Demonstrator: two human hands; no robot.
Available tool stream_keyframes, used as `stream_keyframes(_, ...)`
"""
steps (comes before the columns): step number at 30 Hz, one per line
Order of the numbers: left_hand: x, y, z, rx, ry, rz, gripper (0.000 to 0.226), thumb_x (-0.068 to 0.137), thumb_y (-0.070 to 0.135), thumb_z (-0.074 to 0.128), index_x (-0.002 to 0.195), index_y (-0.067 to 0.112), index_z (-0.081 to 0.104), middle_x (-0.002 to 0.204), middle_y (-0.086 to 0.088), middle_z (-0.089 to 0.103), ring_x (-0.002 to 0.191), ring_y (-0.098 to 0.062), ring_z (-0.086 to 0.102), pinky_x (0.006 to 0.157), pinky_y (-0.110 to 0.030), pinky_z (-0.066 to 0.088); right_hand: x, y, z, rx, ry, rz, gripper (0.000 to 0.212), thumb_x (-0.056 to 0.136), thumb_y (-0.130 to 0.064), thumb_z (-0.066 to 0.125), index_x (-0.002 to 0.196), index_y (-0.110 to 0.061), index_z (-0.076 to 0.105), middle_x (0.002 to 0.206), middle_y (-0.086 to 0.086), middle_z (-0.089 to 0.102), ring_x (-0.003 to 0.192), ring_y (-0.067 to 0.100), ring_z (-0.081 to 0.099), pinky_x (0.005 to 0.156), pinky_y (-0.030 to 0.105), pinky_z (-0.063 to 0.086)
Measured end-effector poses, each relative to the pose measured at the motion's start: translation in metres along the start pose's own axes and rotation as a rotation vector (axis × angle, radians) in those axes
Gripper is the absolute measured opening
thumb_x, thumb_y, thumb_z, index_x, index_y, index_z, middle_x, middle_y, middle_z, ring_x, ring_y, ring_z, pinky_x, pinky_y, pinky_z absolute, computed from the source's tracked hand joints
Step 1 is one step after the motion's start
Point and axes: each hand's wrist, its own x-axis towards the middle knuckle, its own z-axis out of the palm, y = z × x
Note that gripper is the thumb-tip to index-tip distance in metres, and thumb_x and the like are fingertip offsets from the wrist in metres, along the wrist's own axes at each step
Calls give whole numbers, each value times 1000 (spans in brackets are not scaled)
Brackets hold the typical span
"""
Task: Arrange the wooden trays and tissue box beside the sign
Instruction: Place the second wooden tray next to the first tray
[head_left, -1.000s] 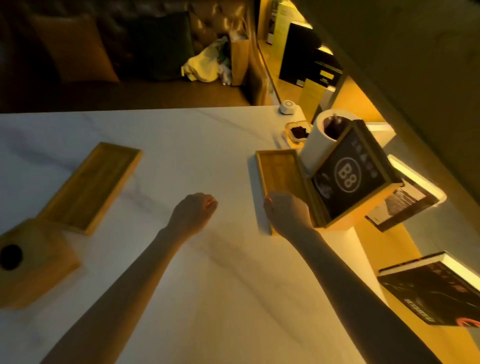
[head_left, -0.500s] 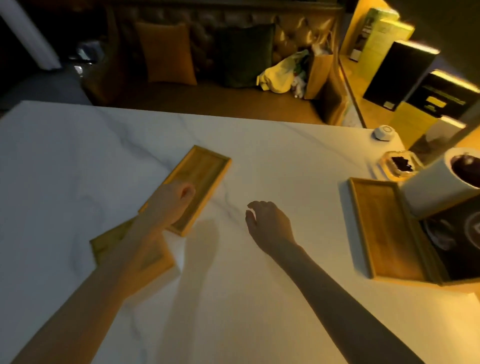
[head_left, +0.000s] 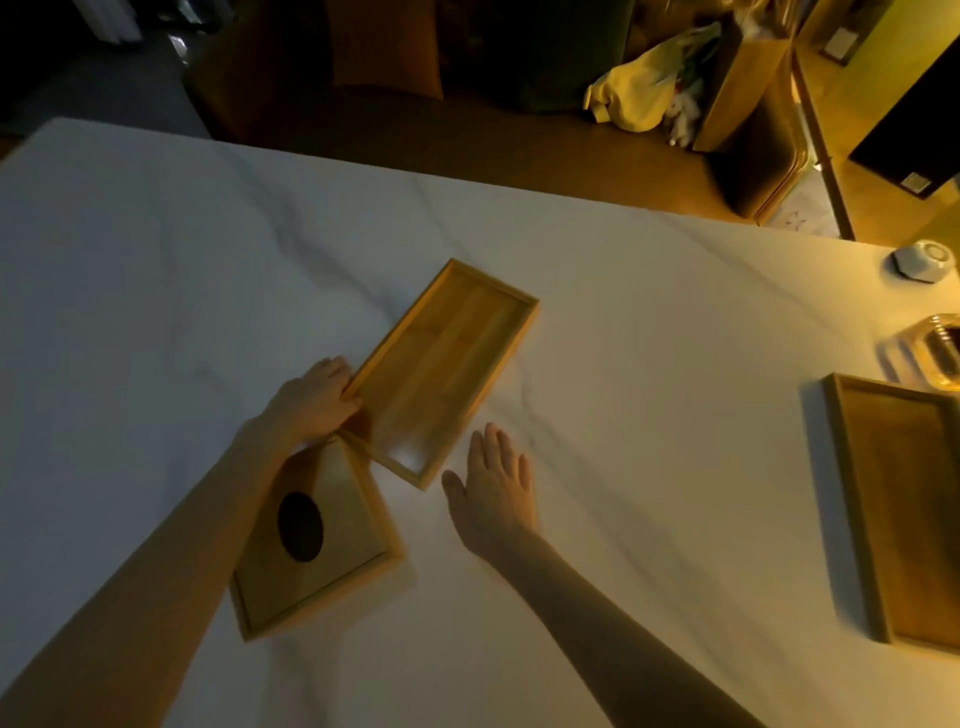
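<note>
A shallow wooden tray (head_left: 441, 369) lies at an angle in the middle of the white marble table (head_left: 649, 338). My left hand (head_left: 317, 397) grips its near left edge, fingers curled over the rim. Just below it sits the wooden tissue box (head_left: 332, 545) with a dark oval opening, partly under my left forearm. My right hand (head_left: 493, 488) hovers flat with fingers spread, just right of the tray's near corner, holding nothing. A second wooden tray (head_left: 904, 509) lies at the right edge of the view. The sign is out of view.
A small white round device (head_left: 924, 260) and a glass dish (head_left: 940, 348) sit at the table's far right. Beyond the table's far edge stand a dark sofa, a yellow bag (head_left: 639, 98) and a brown paper bag (head_left: 743, 78).
My view swung left, so the sign and paper roll dropped out of frame. My left hand shifted to the tray's near left edge. My right hand opened flat beside the tray.
</note>
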Motion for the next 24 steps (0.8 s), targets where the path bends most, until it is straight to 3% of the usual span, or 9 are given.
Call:
stream_keyframes(3,3,0,4,-157,3,-29,25,89,18,43,98,-2,54,109,-15,49,88,-20,48,74,-32,36,2,-9,9,39,-43,-4,61,96,-42,21,144,-12,-3,157,5,-10,142,21,-15,115,42,-9)
stream_keyframes(7,5,4,5,-225,41,-60,29,90,12,41,111,-3,56,131,-17,45,108,-31,49,85,-37,36,5,-22,11,193,-79,15,63,96,-43,23,143,-12,-5,156,5,-12,142,21,-16,115,42,-10)
stream_keyframes(10,5,7,3,-373,82,-114,22,88,8,42,79,4,61,83,-9,55,80,-28,52,62,-30,37,10,-24,5,383,-33,13,58,95,-38,28,145,-15,7,157,5,2,144,23,-2,119,42,0)
stream_keyframes(12,2,9,-2,-465,105,-131,23,87,9,44,71,16,58,73,-5,53,70,-22,51,57,-25,35,10,-20,0,508,18,-25,48,94,-35,33,139,-18,30,150,8,30,137,27,26,114,45,23)
stream_keyframes(14,-3,12,-7,-561,109,-124,21,86,9,47,81,19,65,79,-2,56,76,-19,52,64,-26,40,5,-15,-8,655,34,23,40,93,-38,36,125,-18,48,129,7,54,118,28,49,100,44,40)
stream_keyframes(16,-10,16,-14,-670,113,-124,24,85,8,50,104,11,64,89,-2,59,79,-16,55,75,-31,42,1,-10,-17,810,32,78,35,92,-37,40,118,-20,56,113,3,63,105,22,57,87,34,46)
stream_keyframes(18,-19,19,-20,-785,103,-111,31,84,5,51,114,10,59,94,-2,60,78,-11,57,74,-28,45,-5,-7,-26,926,46,78,29,91,-28,46,115,-20,60,100,-3,65,92,14,59,75,23,46)
stream_keyframes(21,-35,25,-28,-885,75,-32,32,84,4,53,115,10,58,98,-5,64,83,-11,61,69,-21,47,-14,-2,-40,1064,67,68,22,89,-10,52,108,-13,62,97,6,65,86,19,58,82,36,51)
stream_keyframes(24,-52,38,-28,-938,74,34,30,83,7,56,113,9,59,99,-7,67,86,-12,64,67,-17,49,-27,8,-58,1131,106,33,23,87,1,53,108,-3,61,98,13,63,85,22,57,78,33,53)
